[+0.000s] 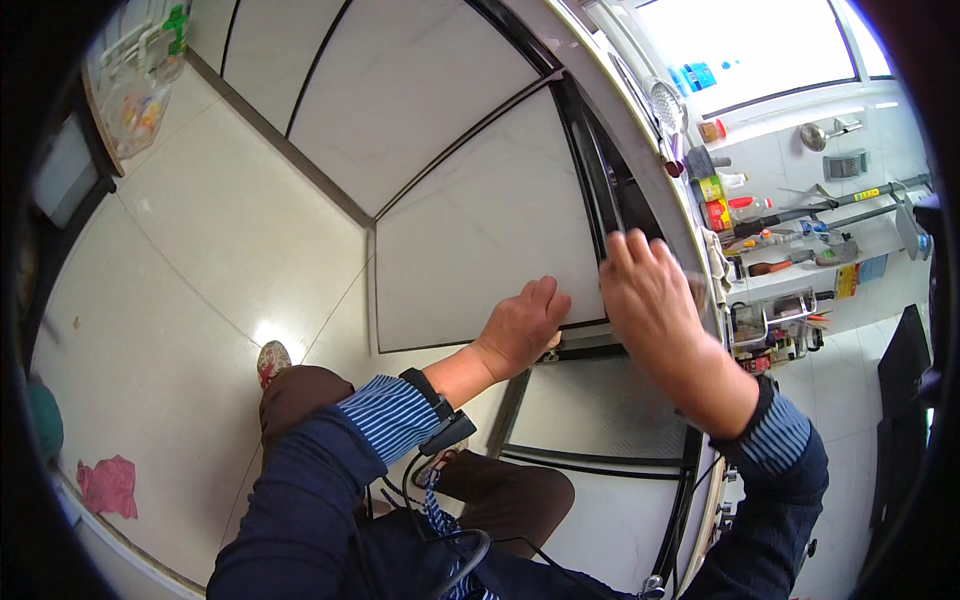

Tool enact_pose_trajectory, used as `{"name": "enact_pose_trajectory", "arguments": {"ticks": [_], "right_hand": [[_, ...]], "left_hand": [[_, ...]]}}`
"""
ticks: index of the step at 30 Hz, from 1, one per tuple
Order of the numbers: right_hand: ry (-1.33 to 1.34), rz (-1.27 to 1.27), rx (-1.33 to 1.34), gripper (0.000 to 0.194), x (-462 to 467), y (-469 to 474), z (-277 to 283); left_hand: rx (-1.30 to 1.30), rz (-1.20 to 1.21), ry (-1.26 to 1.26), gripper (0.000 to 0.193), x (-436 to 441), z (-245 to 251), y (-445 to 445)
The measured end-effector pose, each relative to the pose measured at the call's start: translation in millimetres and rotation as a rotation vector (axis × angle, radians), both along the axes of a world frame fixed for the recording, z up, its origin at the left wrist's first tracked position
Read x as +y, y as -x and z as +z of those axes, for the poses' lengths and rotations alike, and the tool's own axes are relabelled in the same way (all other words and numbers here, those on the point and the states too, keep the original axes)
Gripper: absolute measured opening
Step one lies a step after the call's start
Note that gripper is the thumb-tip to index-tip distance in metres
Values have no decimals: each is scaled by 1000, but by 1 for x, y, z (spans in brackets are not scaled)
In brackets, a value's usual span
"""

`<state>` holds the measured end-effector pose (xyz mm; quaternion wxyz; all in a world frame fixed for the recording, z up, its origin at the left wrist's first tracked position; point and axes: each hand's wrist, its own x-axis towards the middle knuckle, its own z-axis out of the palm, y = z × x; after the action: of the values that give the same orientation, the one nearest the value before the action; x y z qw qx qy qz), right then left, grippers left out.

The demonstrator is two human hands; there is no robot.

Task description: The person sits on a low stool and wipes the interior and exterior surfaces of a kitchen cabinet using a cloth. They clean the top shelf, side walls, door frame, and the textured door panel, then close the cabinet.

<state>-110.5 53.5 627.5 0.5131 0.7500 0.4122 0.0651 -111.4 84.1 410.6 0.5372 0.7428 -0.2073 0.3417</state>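
Observation:
Before me stands a cabinet door (487,217) with a white marble-look panel and a black frame. My right hand (649,292) is at the door's upper black edge, its fingers bent over the rim. My left hand (525,326) is curled in front of the panel near the door's side edge. Its palm side is hidden, so I cannot tell what it holds. Between the door's top and the countertop (637,135), a dark gap (630,195) shows. Beside the door is a lower section with a textured glass panel (600,405).
On the counter lies a skimmer (667,105), near several bottles (720,187). A grater (845,165) and a ladle (817,136) hang on the tiled wall. A pink cloth (109,486) lies on the tiled floor (187,300). A plastic bag (135,112) is at the far left.

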Motion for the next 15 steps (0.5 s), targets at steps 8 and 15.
{"name": "enact_pose_trajectory", "arguments": {"ticks": [8, 15], "right_hand": [[-161, 65, 108, 12, 24, -58, 0], [-71, -89, 219, 12, 8, 27, 13]], "left_hand": [[-10, -9, -21, 47, 12, -1, 2], [-4, 23, -10, 43, 10, 0, 0]]}}
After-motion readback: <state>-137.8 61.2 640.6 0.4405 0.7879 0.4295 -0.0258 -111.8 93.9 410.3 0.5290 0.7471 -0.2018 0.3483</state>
